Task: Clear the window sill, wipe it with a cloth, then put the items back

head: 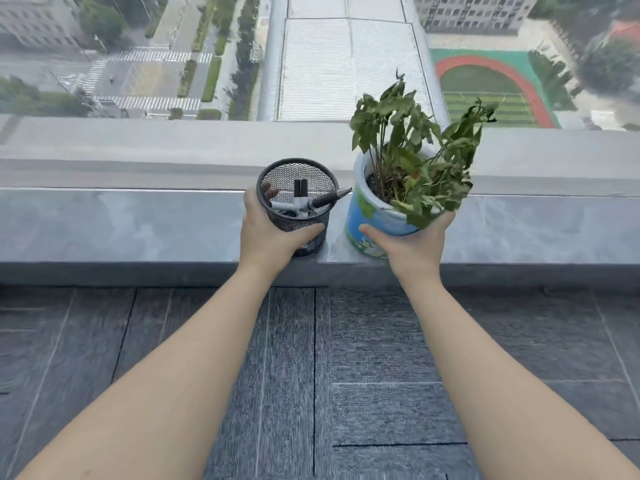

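Hands gripping holder, pot

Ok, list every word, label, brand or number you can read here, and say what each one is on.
None can be read.
Plant pot: blue and green printed wrap, no legible lettering.
Pens in the mesh pen holder: any print is too small to read.
Window sill: no text.
Buildings and sports field outside: no readable signs.

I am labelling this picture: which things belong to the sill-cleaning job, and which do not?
Job: window sill; mesh pen holder in left hand; potted plant in right hand.
Not job: carpet floor; street outside.
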`<move>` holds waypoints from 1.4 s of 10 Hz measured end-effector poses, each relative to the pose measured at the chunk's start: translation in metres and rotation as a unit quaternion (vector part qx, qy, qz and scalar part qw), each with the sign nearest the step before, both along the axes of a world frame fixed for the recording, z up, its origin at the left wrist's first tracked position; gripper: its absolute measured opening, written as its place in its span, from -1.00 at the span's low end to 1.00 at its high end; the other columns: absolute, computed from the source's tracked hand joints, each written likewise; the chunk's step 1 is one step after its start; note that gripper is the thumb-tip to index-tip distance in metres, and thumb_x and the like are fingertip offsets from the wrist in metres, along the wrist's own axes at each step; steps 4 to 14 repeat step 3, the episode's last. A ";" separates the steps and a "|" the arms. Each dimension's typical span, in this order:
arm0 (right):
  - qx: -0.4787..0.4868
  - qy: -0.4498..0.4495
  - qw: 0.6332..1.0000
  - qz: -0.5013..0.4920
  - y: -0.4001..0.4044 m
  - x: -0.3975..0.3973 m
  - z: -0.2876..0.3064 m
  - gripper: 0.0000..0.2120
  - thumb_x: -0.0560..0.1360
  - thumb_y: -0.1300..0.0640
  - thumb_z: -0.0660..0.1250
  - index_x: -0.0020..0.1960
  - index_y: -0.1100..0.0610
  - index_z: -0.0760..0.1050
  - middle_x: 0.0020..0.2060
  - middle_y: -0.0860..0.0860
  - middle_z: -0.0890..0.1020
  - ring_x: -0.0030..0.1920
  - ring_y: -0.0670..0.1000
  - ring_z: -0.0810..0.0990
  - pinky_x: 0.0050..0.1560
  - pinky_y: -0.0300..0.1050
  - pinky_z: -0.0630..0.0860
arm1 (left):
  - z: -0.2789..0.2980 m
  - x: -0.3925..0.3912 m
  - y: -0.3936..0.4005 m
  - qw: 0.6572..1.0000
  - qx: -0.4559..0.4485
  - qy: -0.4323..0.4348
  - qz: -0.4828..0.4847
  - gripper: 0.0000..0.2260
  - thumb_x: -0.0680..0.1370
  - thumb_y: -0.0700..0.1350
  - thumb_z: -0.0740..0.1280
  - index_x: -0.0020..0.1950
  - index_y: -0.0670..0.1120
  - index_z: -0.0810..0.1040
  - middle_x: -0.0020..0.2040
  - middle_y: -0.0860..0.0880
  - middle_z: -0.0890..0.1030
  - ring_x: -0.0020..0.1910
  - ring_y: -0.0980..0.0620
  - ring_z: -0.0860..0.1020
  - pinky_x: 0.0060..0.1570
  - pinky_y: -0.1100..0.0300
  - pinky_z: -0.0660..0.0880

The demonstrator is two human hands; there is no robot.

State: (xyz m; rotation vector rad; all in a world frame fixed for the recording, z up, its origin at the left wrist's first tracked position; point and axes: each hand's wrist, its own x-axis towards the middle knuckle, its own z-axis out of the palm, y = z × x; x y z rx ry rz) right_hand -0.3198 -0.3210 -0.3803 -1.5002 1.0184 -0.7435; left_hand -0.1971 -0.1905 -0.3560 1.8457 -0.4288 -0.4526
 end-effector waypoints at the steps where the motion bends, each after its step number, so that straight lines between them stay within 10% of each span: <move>1: 0.045 0.017 0.999 -0.012 0.011 -0.012 -0.010 -0.07 0.15 0.12 0.58 0.41 0.14 0.19 0.28 0.04 0.47 0.20 0.02 0.53 0.02 -0.37 0.50 | -0.002 -0.012 0.010 1.000 -0.004 -0.002 -0.001 -0.23 0.16 -0.16 0.54 0.27 -0.07 0.24 0.11 0.03 0.42 0.13 0.07 0.42 0.12 0.26 0.33; 3: 0.093 0.088 0.992 0.021 0.045 -0.054 0.020 0.10 0.16 0.03 0.58 0.50 0.14 0.00 0.47 0.03 0.19 0.45 0.07 0.25 0.34 -0.26 0.37 | -0.001 -0.044 0.055 0.999 0.038 0.022 -0.008 -0.15 0.15 -0.05 0.55 0.33 -0.04 0.17 0.32 -0.05 0.39 0.31 0.00 0.39 0.35 0.06 0.32; 14: 0.093 0.088 0.992 0.021 0.045 -0.054 0.020 0.10 0.16 0.03 0.58 0.50 0.14 0.00 0.47 0.03 0.19 0.45 0.07 0.25 0.34 -0.26 0.37 | -0.001 -0.044 0.055 0.999 0.038 0.022 -0.008 -0.15 0.15 -0.05 0.55 0.33 -0.04 0.17 0.32 -0.05 0.39 0.31 0.00 0.39 0.35 0.06 0.32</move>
